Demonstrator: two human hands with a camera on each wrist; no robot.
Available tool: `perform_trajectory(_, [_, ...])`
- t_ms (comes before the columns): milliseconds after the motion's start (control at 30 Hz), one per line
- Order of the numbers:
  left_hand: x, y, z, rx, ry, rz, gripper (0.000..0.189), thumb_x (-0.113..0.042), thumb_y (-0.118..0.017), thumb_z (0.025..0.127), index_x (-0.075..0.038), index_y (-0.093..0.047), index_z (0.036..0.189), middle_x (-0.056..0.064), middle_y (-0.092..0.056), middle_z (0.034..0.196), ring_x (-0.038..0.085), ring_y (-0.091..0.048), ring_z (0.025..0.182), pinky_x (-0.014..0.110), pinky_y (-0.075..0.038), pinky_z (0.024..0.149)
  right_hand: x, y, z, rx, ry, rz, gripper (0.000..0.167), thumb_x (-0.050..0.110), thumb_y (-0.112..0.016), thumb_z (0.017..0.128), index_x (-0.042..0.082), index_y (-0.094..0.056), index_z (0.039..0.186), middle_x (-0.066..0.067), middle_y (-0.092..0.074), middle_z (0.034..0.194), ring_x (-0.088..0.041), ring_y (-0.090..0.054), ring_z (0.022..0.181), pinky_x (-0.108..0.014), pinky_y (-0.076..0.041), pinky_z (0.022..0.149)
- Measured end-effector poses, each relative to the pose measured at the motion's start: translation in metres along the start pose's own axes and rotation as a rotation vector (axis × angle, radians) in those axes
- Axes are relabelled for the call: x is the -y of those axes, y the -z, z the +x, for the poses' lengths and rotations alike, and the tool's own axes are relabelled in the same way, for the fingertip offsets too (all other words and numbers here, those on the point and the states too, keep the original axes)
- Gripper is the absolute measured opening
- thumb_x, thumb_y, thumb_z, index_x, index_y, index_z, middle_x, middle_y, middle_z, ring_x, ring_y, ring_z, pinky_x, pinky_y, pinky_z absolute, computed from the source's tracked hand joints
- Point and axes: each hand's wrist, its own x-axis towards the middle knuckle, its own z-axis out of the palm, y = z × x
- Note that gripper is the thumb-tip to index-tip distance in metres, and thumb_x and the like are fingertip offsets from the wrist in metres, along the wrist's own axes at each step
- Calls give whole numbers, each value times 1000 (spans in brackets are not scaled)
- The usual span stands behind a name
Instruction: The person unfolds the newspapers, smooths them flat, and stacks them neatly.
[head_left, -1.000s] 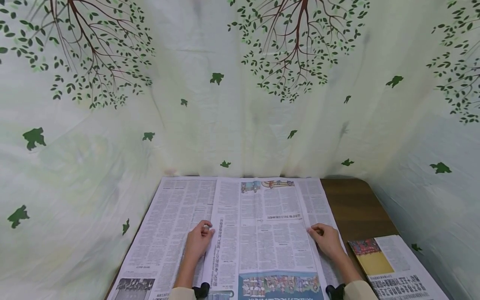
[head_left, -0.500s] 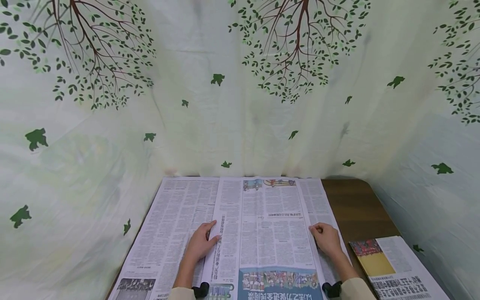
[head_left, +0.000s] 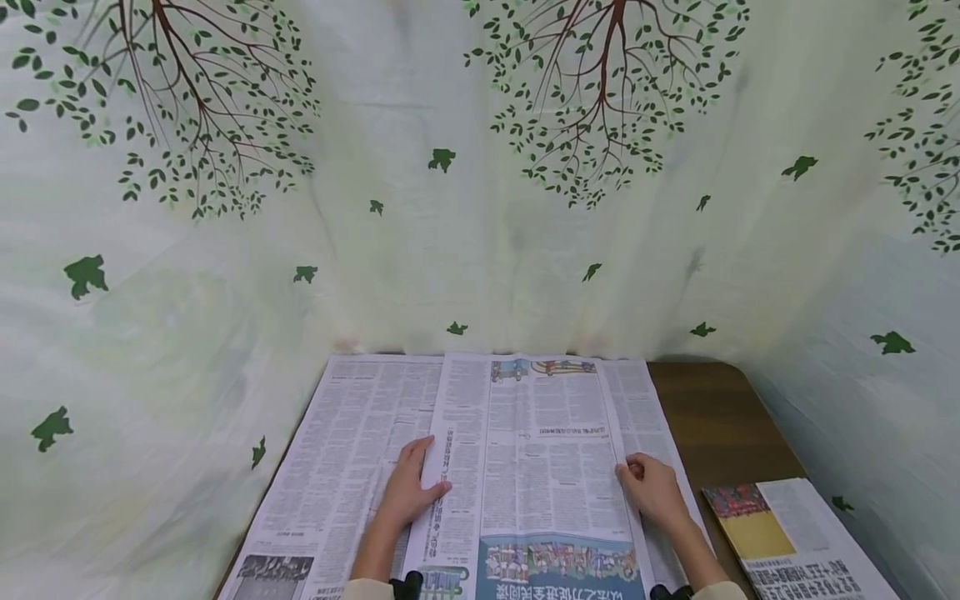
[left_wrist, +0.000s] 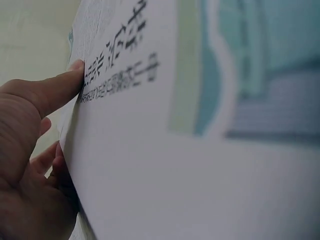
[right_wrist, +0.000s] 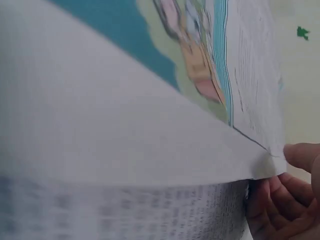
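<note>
A folded newspaper (head_left: 558,479) with a blue illustrated panel lies over a wider spread newspaper sheet (head_left: 330,467) in the head view. At its left edge is my left hand (head_left: 405,493), fingers extended and thumb (left_wrist: 60,90) laid on the printed face. The other fingers sit partly hidden behind the paper's edge in the left wrist view. My right hand (head_left: 657,493) pinches the right edge of the folded newspaper, thumb on top and curled fingers (right_wrist: 272,200) under it. That edge is lifted a little off the sheet below.
A smaller folded newspaper (head_left: 810,533) with a red and yellow picture lies at the right of the brown table (head_left: 712,417). Behind and at both sides hangs a pale curtain (head_left: 510,283) printed with trees and green leaves.
My left hand has opened from curled fingers to extended ones, its thumb moving onto the newspaper. The right hand keeps its pinch at the right edge. The view has shifted slightly.
</note>
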Motion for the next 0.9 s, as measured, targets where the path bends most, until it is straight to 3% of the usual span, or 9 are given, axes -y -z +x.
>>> perform_trajectory(133, [-2,-5,-4,-23,-2,31,82,-25,-85,84,-13,-44,155,17,-38,160,43,-41,145,58,-36,118,0,4,-16,38,-5,22,39,23,-68,97,-5,-68,124,-3,-73,92,-14,-65,81,-35,-54,74])
perform_trajectory(267, [-13,-10,-10,-89,-40,167,67,-23,-84,84,-15,-57,145,15,-46,155,43,-47,137,59,-41,111,-1,8,-26,70,-30,82,37,19,-71,94,-5,-68,122,-1,-73,87,-11,-64,74,-26,-50,66])
perform_trajectory(367, [-23,-16,-14,-126,-105,256,50,-16,-81,85,-15,-67,133,14,-55,148,40,-52,130,59,-45,105,-1,9,-32,81,-29,109,38,17,-73,93,-4,-67,124,-1,-73,87,-9,-65,73,-23,-50,63])
perform_trajectory(567, [-42,-30,-20,-40,-189,227,38,4,-63,91,-15,-74,121,3,-64,136,28,-58,129,47,-50,107,0,8,-39,93,-36,141,41,17,-75,93,-6,-67,126,-3,-74,89,-11,-67,74,-23,-53,63])
perform_trajectory(900, [-64,-55,-19,66,-322,211,31,-15,-75,91,-16,-74,121,-1,-65,131,24,-58,126,45,-49,108,1,4,-40,78,-47,118,38,13,-74,92,-8,-68,123,-5,-74,88,-13,-67,74,-24,-53,64])
